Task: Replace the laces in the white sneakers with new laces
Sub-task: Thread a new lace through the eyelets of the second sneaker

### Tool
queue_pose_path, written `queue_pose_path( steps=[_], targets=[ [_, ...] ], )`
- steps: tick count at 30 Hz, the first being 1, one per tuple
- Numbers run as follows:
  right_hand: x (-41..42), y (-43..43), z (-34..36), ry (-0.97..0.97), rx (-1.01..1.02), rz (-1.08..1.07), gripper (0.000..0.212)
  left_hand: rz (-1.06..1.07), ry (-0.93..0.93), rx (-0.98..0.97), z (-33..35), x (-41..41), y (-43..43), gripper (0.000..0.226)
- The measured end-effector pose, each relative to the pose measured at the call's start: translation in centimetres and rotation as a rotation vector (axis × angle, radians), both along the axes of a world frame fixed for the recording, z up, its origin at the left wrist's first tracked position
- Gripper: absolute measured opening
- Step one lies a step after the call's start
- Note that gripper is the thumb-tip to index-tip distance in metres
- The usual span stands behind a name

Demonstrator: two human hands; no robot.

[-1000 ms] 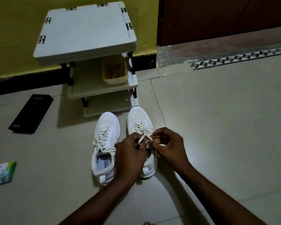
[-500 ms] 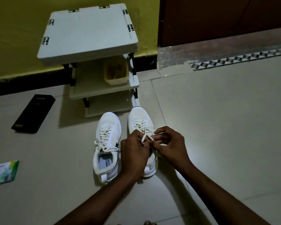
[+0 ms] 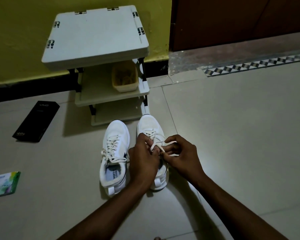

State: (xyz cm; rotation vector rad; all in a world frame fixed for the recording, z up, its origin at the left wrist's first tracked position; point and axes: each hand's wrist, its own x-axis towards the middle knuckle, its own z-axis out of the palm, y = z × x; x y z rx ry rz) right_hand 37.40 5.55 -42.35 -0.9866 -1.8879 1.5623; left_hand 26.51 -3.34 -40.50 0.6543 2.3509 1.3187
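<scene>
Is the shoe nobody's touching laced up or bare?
Laced: a lace criss-crosses the untouched sneaker. Whether its ends are knotted, cannot tell.

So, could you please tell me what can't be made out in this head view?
Head view, sneaker: the left hand and right hand cover its upper eyelets, so how the lace is threaded or knotted there is hidden.
Head view, yellow tub on the shelf: contents too dim and small to tell.
Head view, green packet at the left edge: print blurred.
</scene>
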Motion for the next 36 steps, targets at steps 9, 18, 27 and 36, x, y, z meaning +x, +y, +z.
queue_pose_path(
  steps=[9,18,27,36],
  targets=[
    [-0.1,-0.4,-0.1,-0.023,0.047,-0.002,0.034,-0.051,0.239,-0.008,1.0,1.1,-0.4,0.039],
    [0.3,-0.2,-0.6,0.051,0.013,0.002,0.034,-0.102,0.081,-0.015,1.3,0.4,-0.7,0.048],
    [-0.1,0.5,-0.8,0.022,0.052,0.031,0.016,-0.175,0.182,-0.052,1.2,0.3,-0.3,0.045],
    [-0.5,0.5,-1.1,0.024,0.082,0.001,0.010,-0.067,0.290,-0.029,0.5,1.0,-0.3,0.034]
  ],
)
